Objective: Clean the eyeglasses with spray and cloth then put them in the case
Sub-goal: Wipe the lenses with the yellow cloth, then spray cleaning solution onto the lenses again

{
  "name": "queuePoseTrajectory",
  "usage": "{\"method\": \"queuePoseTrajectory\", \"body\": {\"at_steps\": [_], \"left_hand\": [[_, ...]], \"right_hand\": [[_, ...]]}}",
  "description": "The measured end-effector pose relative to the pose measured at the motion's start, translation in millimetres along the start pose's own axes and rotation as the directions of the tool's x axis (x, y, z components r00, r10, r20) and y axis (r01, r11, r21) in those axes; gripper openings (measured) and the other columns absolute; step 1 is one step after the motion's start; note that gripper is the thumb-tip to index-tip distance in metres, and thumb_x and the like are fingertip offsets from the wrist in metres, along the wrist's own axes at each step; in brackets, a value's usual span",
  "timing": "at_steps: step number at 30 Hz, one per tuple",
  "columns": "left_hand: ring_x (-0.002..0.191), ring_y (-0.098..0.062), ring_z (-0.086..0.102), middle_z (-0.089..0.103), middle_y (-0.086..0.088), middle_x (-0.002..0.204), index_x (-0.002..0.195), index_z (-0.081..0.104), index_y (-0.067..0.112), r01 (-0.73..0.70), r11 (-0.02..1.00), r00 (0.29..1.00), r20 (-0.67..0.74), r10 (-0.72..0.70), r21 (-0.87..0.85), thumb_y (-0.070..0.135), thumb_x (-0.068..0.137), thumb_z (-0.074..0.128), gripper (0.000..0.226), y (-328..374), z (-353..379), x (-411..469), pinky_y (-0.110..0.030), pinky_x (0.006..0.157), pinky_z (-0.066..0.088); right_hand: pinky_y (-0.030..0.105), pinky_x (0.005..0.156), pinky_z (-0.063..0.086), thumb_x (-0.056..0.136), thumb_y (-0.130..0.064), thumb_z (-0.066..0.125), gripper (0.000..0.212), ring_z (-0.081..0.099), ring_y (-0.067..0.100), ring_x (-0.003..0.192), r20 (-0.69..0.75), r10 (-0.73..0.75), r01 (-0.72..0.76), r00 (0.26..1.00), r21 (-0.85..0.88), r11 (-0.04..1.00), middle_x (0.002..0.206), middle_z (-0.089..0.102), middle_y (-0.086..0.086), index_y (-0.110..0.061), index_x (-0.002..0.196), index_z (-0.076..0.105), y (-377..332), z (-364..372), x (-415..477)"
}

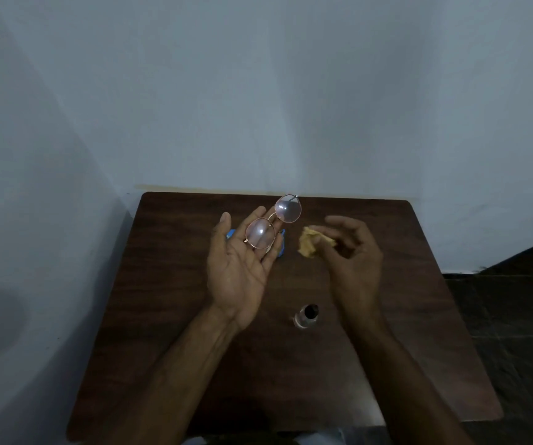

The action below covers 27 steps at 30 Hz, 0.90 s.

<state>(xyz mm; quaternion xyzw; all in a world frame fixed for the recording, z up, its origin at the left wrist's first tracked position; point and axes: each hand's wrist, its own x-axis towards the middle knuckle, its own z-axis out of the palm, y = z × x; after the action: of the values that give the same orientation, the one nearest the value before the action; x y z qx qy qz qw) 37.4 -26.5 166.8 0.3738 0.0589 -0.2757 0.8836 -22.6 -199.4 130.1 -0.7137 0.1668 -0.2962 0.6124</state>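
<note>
Round eyeglasses (273, 224) with a thin metal frame rest in my left hand (237, 268), which is palm up with the fingers loosely cupping one lens while the other lens sticks out past the fingertips. My right hand (353, 255) pinches a crumpled yellow cloth (311, 242) just to the right of the glasses, not touching them. A small spray bottle (306, 316) stands upright on the table between my forearms. A blue case (280, 244) lies on the table, mostly hidden behind my left hand.
The dark wooden table (403, 316) stands against a pale wall, with its back edge just beyond the glasses. A dark floor shows to the right of the table.
</note>
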Motion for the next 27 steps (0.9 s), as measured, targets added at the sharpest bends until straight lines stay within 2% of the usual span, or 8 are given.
{"method": "queuePoseTrajectory", "body": {"at_steps": [3,6,8,11,15,21,24,27], "left_hand": [[0.136,-0.022,0.065,0.066,-0.012,0.148,0.152,0.054,0.006,0.024,0.999,0.999,-0.033,-0.023,0.033,0.051,0.110,0.035,0.064,-0.7,-7.1,1.4,-0.038,0.116,0.046],[0.137,-0.024,0.065,0.066,-0.016,0.148,0.151,0.054,0.003,0.054,0.998,0.998,-0.044,-0.052,0.040,0.046,0.111,0.034,0.062,-5.0,-11.1,3.2,-0.040,0.115,0.046],[0.137,-0.027,0.064,0.065,-0.018,0.148,0.151,0.054,0.001,0.074,0.997,0.996,-0.047,-0.073,0.022,0.043,0.112,0.034,0.061,-8.7,-15.7,5.2,-0.041,0.115,0.046],[0.131,-0.027,0.069,0.068,-0.018,0.144,0.149,0.055,0.000,0.098,0.995,0.994,-0.046,-0.098,0.015,0.040,0.113,0.031,0.059,-15.2,-16.9,5.7,-0.040,0.112,0.050],[0.133,-0.027,0.068,0.070,-0.015,0.142,0.146,0.057,0.000,0.115,0.993,0.992,-0.045,-0.114,0.005,0.038,0.114,0.031,0.057,-20.7,-17.8,7.8,-0.040,0.111,0.051],[0.138,-0.029,0.064,0.067,-0.016,0.146,0.149,0.055,0.000,0.132,0.991,0.991,-0.007,-0.132,0.002,0.038,0.113,0.032,0.058,-27.2,-15.6,8.2,-0.039,0.109,0.055],[0.136,-0.028,0.066,0.071,-0.015,0.141,0.145,0.058,0.001,0.134,0.991,0.991,0.015,-0.134,0.012,0.039,0.113,0.031,0.057,-29.7,-15.1,8.1,-0.037,0.107,0.058],[0.135,-0.028,0.066,0.070,-0.017,0.141,0.144,0.060,0.001,0.137,0.990,0.990,0.016,-0.138,0.023,0.040,0.113,0.030,0.058,-29.3,-15.2,6.5,-0.036,0.106,0.059]], "right_hand": [[0.050,0.092,0.061,0.088,0.001,0.078,0.029,0.075,0.030,0.107,-0.175,0.215,-0.207,0.961,0.060,0.976,0.108,0.077,0.013,-0.010,0.113,0.071,30.9,-37.2,-1.6],[0.063,0.095,0.057,0.088,0.012,0.072,0.025,0.068,0.050,0.107,-0.285,0.381,-0.408,0.879,-0.039,0.912,0.108,0.071,0.032,0.008,0.112,0.066,85.3,-69.9,-10.5],[0.060,0.094,0.057,0.088,0.016,0.069,0.025,0.067,0.053,0.104,-0.322,0.472,-0.528,0.821,-0.111,0.842,0.108,0.069,0.037,0.013,0.112,0.065,117.1,-80.2,-23.7],[0.052,0.090,0.058,0.088,0.011,0.071,0.023,0.070,0.044,0.100,-0.344,0.561,-0.643,0.753,-0.204,0.738,0.108,0.071,0.032,0.008,0.111,0.067,153.7,-92.8,-44.5],[0.051,0.093,0.057,0.090,-0.001,0.075,0.019,0.070,0.038,0.102,-0.337,0.559,-0.651,0.758,-0.327,0.685,0.105,0.074,0.021,0.002,0.108,0.071,173.7,-94.5,-58.8],[0.045,0.086,0.056,0.093,-0.012,0.074,0.012,0.070,0.035,0.098,-0.307,0.501,-0.586,0.809,-0.494,0.643,0.101,0.076,0.015,-0.006,0.104,0.075,177.5,-94.0,-59.0],[0.046,0.081,0.058,0.092,-0.011,0.073,0.011,0.071,0.035,0.093,-0.281,0.475,-0.543,0.834,-0.573,0.614,0.096,0.076,0.015,-0.004,0.099,0.077,175.3,-95.4,-57.7],[0.049,0.082,0.058,0.091,-0.011,0.073,0.015,0.069,0.037,0.096,-0.259,0.453,-0.497,0.853,-0.667,0.555,0.100,0.074,0.019,-0.001,0.101,0.077,160.7,-94.4,-54.5]]}}
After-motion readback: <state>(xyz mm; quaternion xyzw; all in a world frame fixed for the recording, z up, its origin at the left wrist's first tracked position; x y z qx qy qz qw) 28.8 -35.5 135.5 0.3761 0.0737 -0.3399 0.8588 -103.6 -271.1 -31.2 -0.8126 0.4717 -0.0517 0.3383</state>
